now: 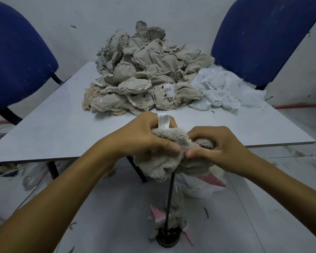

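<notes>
**Both hands on the plush skin, atop the rod**

I see the fuzzy beige plush skin (pixel 164 161) held up in front of the near table edge, approx. centre of view. Its lower part sags over the top of a thin black rod (pixel 171 194); I can't tell how far the rod goes in. A white label (pixel 163 121) sticks up from the skin, behind the left fingers.

Left hand (pixel 146 136): fingers curled round the upper fold, thumb pressed on the fuzz. Right hand (pixel 219 145): thumb and curled fingers pinch the skin's right side. The 2 thumbs nearly meet tip to tip.

The rod stands in a round dark base (pixel 168 240) on the floor, w/ beige and pink scraps (pixel 158 213) bunched round its foot. Just right of the rod lies a white bag (pixel 199 189).

On the grey table (pixel 62 128), a big pile of flat beige skins (pixel 146 73) at the far side; white stuffing (pixel 224 88) touches it on the right. 2 blue chairs behind the table: 1 left (pixel 16 57), 1 right (pixel 263 39).
</notes>
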Motion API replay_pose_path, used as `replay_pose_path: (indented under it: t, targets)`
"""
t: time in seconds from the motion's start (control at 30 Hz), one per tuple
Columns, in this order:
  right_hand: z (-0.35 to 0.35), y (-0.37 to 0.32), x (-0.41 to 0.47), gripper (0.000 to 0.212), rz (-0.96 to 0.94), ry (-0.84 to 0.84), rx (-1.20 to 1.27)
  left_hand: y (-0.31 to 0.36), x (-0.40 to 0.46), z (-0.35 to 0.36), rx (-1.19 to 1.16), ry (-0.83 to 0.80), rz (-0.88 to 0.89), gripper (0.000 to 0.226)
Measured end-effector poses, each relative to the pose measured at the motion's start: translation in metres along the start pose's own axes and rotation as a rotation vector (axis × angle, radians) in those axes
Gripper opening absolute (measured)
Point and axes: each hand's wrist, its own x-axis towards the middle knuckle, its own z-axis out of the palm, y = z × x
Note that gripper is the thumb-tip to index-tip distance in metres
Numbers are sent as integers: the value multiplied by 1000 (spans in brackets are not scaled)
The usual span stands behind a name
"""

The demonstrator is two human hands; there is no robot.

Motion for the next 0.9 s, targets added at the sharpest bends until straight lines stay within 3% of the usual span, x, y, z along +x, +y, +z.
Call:
replay_pose_path:
  t: [0.13, 0.3, 0.43, 0.7, 0.9]
  targets:
    - [7, -3, -4, 23, -126, 183, -58, 1, -1, 3, -90, 106, 146, 28]
    - [12, -3, -8, 19, -167, 242, -195, -2, -3, 8, -178, 151, 127, 34]
    - [7, -8, -1, 19, -224, 295, -212, -1, -2, 6, -250, 186, 152, 24]
    - [10, 0, -2, 17, -178, 121, -284, -9, -4, 9, -21, 107, 65, 28]
    - [27, 6, -11, 20, -123, -5, -255, -24, -2, 22, 413, 20, -176, 30]
